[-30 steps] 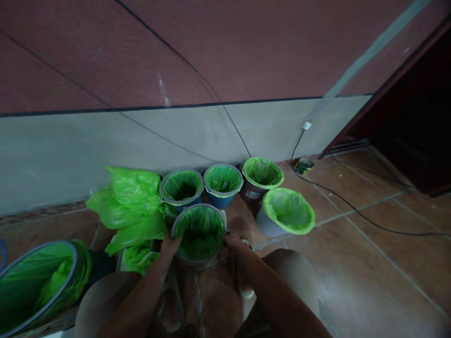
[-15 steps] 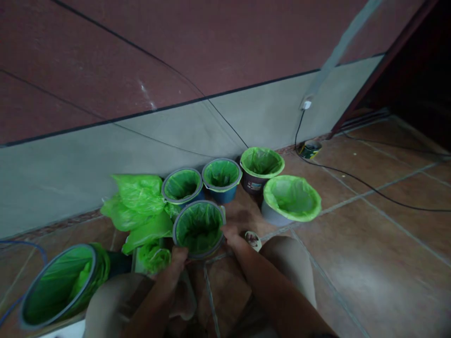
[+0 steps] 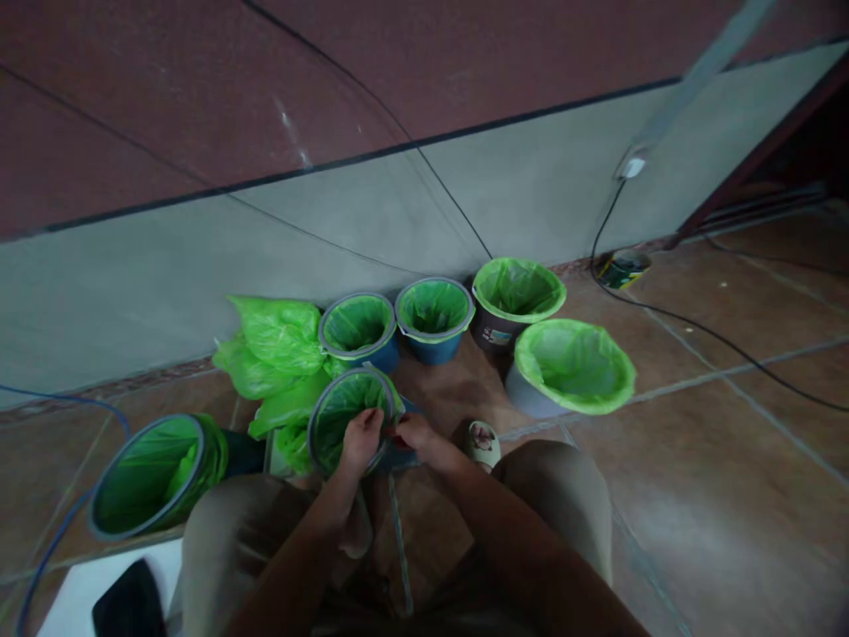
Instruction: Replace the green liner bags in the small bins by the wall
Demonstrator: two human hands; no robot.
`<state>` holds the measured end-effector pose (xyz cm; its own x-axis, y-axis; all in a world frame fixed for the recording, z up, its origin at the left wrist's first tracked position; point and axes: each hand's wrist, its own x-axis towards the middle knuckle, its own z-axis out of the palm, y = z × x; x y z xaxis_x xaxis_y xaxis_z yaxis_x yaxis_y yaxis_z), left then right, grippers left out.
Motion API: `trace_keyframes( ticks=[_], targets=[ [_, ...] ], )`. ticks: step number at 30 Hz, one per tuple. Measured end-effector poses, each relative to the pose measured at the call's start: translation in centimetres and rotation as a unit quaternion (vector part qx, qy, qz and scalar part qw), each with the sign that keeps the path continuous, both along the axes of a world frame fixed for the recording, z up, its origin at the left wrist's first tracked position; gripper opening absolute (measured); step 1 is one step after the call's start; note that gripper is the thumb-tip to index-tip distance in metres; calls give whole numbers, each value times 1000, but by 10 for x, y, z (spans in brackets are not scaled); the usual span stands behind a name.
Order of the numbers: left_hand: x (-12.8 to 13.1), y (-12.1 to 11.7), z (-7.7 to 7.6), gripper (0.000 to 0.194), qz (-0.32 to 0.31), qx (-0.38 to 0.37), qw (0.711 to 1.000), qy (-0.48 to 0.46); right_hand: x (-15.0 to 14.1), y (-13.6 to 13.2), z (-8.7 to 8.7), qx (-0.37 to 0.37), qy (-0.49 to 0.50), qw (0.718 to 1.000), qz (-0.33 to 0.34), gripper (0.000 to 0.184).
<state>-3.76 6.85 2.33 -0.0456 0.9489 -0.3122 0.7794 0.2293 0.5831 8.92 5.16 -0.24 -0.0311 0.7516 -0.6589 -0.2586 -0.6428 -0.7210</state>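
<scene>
Between my knees a blue bin with a grey rim and a green bin bag inside leans over, its mouth turned to the left. My left hand reaches over the mouth, its fingers pinched at the bag's edge on the right side of the rim. Just outside that rim, my right hand is closed on the bag's edge too. The fingertips of both hands are small and dim.
Lined bins stand along the wall: two blue ones, a dark one and a grey one. Loose green bags lie left. Another lined bin lies tipped. A black cable crosses the floor near a can.
The near bin has tipped from upright toward the left. My hands have moved from opposite sides of its rim together to its right side. The view has shifted slightly.
</scene>
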Motion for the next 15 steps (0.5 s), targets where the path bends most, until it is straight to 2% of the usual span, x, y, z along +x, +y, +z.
trace_keyframes(
  ticks=[2, 7, 11, 15],
  targets=[
    [8, 3, 4, 32, -33, -8, 999, -13, -7, -3, -1, 4, -17, 999, 39, 15],
    [6, 10, 16, 18, -88, -27, 992, 86, -6, -2, 2, 43, -47, 993, 104, 12],
    [0, 8, 19, 17, -107, -36, 990, 90, -1, 3, 6, 39, 17, 998, 51, 11],
    [-4, -6, 21, 21, -144, -32, 981, 127, -2, 6, 6, 22, 86, 996, -2, 8]
  ],
)
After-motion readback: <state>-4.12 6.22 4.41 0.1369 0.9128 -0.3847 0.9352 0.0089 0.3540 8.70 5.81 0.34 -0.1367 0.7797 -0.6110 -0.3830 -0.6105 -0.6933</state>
